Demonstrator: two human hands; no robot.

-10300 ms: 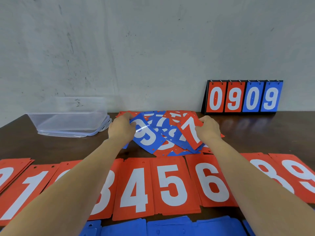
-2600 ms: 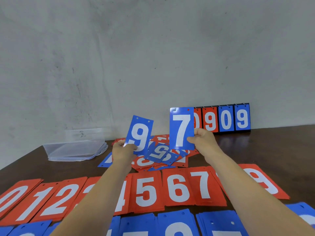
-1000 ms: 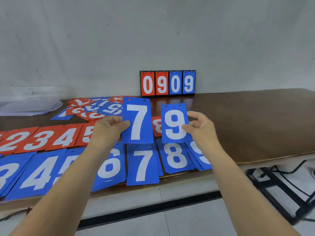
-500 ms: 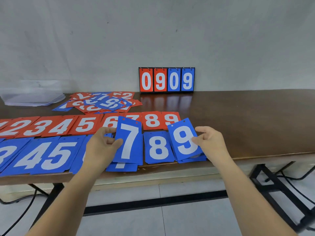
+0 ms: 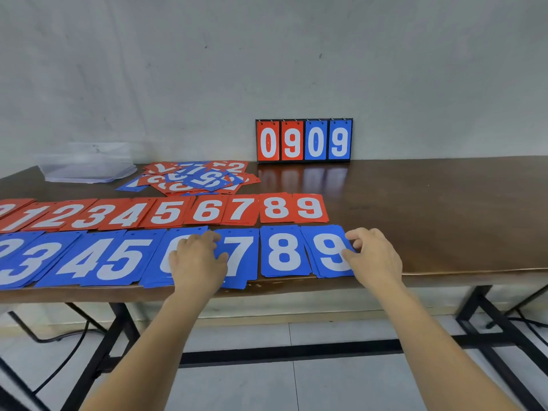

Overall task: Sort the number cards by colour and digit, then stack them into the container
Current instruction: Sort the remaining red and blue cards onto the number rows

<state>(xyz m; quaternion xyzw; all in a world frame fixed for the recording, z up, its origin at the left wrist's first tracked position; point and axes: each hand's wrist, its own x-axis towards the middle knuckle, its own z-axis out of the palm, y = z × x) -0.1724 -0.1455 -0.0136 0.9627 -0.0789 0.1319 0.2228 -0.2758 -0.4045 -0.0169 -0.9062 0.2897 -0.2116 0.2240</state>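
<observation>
Table (image 5: 430, 209) before the scoreboard (image 5: 304, 140): blue 7 (image 5: 243, 253), blue 9 (image 5: 326, 253) now down on piles, left hand (image 5: 198, 262), right hand (image 5: 375, 256) still pinching them; heap (image 5: 192, 178) remains.

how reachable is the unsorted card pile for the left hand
Probably yes: the left hand holds the blue 7 card, but only flat red cards lie between it and the unsorted pile, nothing tall.
</observation>
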